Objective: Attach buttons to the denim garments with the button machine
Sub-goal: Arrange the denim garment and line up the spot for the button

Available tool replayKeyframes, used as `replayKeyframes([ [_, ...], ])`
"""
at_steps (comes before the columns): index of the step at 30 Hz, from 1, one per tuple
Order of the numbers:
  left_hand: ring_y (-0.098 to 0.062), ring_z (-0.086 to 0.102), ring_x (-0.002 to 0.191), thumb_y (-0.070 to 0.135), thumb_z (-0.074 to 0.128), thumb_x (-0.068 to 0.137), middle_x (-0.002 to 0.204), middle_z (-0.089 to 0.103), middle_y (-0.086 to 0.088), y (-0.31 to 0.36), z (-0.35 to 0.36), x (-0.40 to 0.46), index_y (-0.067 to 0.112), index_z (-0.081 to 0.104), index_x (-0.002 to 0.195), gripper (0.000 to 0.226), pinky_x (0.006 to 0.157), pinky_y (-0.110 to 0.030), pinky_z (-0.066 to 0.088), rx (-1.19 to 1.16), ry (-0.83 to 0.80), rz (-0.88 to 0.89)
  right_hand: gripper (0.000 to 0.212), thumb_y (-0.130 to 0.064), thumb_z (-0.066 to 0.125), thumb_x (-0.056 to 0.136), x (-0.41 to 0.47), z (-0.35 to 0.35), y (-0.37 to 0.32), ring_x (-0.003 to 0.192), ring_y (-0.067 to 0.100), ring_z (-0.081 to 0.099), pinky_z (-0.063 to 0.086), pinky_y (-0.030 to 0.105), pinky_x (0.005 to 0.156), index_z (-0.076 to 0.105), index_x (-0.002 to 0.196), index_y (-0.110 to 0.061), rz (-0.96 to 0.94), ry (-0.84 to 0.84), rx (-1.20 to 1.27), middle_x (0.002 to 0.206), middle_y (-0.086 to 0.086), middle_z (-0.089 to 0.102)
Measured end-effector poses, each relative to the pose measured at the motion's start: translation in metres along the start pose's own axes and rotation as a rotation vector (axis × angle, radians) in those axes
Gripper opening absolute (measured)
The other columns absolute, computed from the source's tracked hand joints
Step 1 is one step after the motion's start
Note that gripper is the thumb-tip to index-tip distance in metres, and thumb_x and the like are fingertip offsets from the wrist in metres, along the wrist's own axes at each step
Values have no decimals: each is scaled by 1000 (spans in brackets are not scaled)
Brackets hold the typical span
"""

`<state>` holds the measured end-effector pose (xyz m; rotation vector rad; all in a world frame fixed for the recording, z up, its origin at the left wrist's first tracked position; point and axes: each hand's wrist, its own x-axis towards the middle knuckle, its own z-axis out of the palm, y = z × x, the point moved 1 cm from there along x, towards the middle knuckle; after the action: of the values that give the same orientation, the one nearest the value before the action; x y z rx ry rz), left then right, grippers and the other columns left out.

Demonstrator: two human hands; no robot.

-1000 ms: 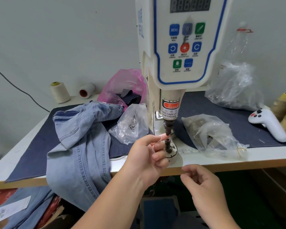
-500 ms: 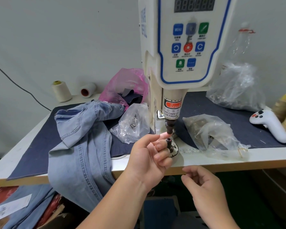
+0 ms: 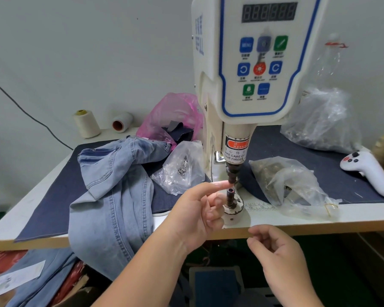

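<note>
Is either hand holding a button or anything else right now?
Cannot tell: the left hand points its forefinger at the upper die; the right hand hangs loosely curled, showing nothing.

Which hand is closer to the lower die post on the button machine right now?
Left. The left hand is at the lower die post, forefinger stretched into the gap above it. The right hand hangs below the table edge, loosely curled, in front of and under the post.

Likely garment workshop: button machine (image 3: 251, 74), thread cones (image 3: 86, 124), denim (image 3: 111, 196).
</note>
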<state>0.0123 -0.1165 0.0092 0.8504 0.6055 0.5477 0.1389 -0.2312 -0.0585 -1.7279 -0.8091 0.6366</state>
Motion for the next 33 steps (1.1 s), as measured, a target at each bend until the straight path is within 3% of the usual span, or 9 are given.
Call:
replayKeyframes([
  [5,-8,26,48,18,62,89,60,44,6,17,-13,12,10,69,112,25,46,-20,20,182,98,61,22,-2,73,83,6,-3,-2,77,21,61,44,24,64,71,80,-24,-6,26,2,76,2,66],
  [9,-6,40,47,9,55,95,54,54,12,65,-33,58,15,71,89,18,43,-19,34,564,411,373,25,-1,75,81,18,-11,-8,78,17,63,45,23,66,72,78,-26,-2,76,25,74,-1,68],
  [11,-10,56,64,13,53,93,70,64,12,93,-45,88,20,68,85,18,55,-27,45,853,584,512,26,1,76,80,24,-14,-12,79,16,64,45,23,66,73,78,-25,6,97,42,72,-3,68],
  [13,-19,62,86,15,49,93,94,69,5,112,-63,118,21,69,95,22,70,-32,49,1208,691,545,25,2,76,79,27,-19,-15,81,17,64,46,24,67,73,78,-24,2,122,39,74,-10,69],
  [15,-28,61,101,12,46,95,111,70,-4,125,-82,147,17,70,110,29,81,-37,49,1455,711,526,25,1,76,79,30,-25,-18,82,18,64,48,25,69,73,78,-23,-20,149,38,74,-9,69],
  [19,-35,59,108,12,48,96,121,65,-12,131,-98,191,16,61,125,32,82,-37,45,1768,596,316,22,1,74,80,31,-39,-24,82,19,62,47,26,69,73,81,-21,-24,175,14,74,2,66],
  [23,-37,49,128,24,43,100,139,54,-16,116,-104,208,12,46,141,42,104,-43,38,2013,524,66,23,4,74,80,27,-47,-27,80,21,63,50,22,69,74,78,-19,-22,190,22,72,1,67],
  [27,-34,49,127,19,39,101,134,56,-14,108,-107,208,11,53,130,33,106,-41,34,2096,573,165,23,-1,76,80,22,-47,-29,82,14,64,49,24,72,74,78,-24,-30,154,-11,77,-9,69],
  [33,-39,58,110,11,48,96,112,67,-18,105,-103,196,10,67,107,22,94,-40,38,1765,721,390,42,-1,75,81,20,-34,-39,77,6,64,49,10,66,73,83,-43,-134,95,31,79,-7,69],
])
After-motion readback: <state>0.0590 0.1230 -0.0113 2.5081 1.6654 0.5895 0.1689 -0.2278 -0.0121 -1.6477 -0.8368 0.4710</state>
